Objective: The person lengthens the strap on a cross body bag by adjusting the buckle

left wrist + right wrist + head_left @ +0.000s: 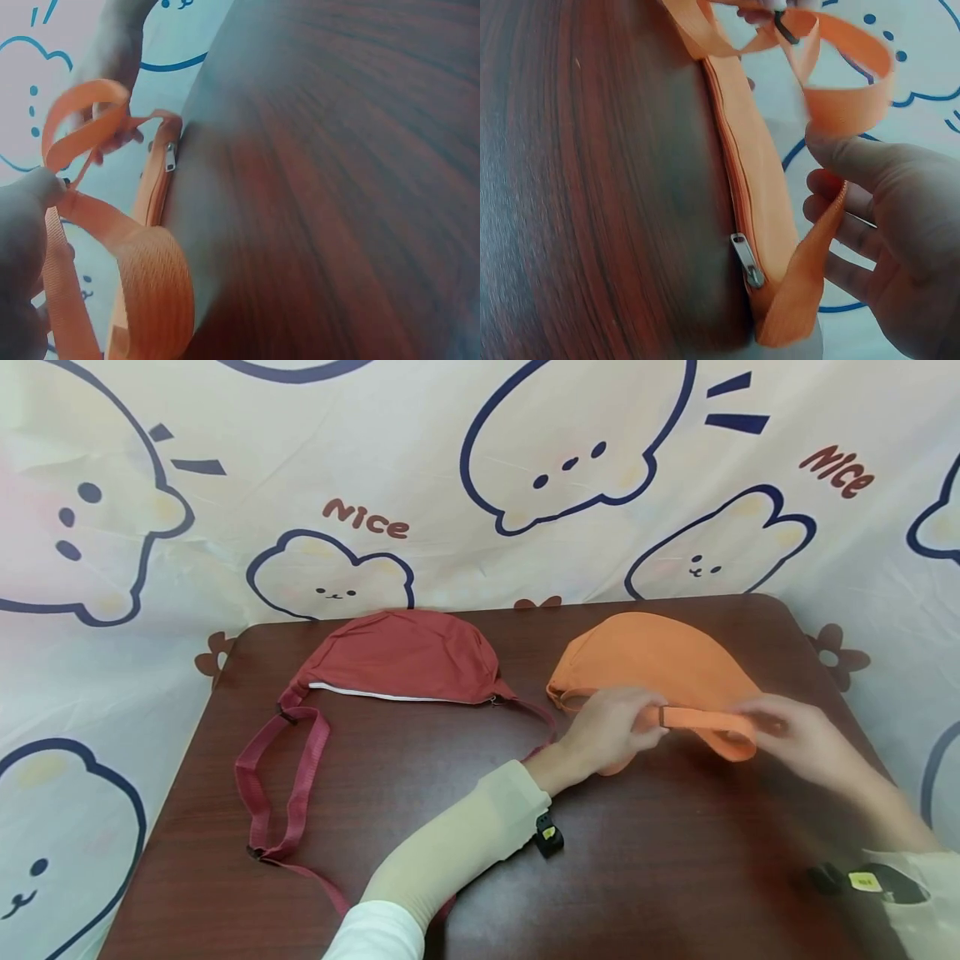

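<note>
An orange waist bag lies toward the back right of the table. Its orange webbing strap is lifted in front of it, between both hands. My left hand pinches the strap beside a dark slider buckle. Further along, my right hand holds the same strap between thumb and fingers, and a loop of webbing curves out above the thumb in the right wrist view. A metal zipper pull sits at one end of the bag's zipper, close to where the strap joins.
To the left lies a red waist bag with a white zipper line. Its strap trails over the brown table and passes under my left forearm. A cartoon-printed cloth hangs behind the table.
</note>
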Demonstrator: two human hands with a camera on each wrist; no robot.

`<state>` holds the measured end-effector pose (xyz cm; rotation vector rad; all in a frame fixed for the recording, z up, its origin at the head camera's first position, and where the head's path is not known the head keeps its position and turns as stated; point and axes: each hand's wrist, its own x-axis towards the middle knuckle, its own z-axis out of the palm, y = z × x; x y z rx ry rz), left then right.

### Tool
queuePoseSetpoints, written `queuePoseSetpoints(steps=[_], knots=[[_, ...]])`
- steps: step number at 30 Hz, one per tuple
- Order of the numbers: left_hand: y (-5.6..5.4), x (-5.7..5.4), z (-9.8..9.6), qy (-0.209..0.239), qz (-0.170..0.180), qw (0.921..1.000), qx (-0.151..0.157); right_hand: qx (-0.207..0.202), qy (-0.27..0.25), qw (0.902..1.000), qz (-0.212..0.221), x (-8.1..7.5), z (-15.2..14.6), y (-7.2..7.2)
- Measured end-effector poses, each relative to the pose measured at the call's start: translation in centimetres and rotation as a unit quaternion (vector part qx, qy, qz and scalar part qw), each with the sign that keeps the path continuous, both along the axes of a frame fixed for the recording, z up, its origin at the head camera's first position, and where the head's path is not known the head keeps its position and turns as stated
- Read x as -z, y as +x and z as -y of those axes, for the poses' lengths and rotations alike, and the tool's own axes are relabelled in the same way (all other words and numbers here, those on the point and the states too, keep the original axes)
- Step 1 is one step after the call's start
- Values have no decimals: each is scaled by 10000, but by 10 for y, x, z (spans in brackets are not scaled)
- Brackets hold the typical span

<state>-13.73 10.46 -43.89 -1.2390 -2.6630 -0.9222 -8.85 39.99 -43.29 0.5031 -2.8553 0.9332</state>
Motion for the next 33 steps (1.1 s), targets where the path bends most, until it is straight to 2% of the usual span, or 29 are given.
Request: queuePoseSetpoints(steps=[4, 7, 12, 19, 24, 29, 33], knots=[[-3, -2, 5, 182, 40, 9998, -33, 470, -92, 9985, 282, -4, -6, 5], [-4, -3, 9, 268, -19, 9996, -30, 674, -120, 9968, 401, -4, -11, 6], [-4, -1, 18, 381, 174, 9991, -29, 716, -223, 9961, 461, -4, -16, 8], [-4, -3, 34, 551, 406, 9977, -25, 1000, -120, 9915, 825, -7, -23, 12], [-4, -5, 43, 737, 703, 9948, -7, 1094, -58, 9908, 790, -7, -28, 15], [-6, -7, 49, 804, 648, 9946, -55, 1176, 9, 9905, 711, -5, -35, 17], [-7, -6, 54, 985, 711, 9926, -67, 1389, 110, 9856, 955, -5, -40, 17]])
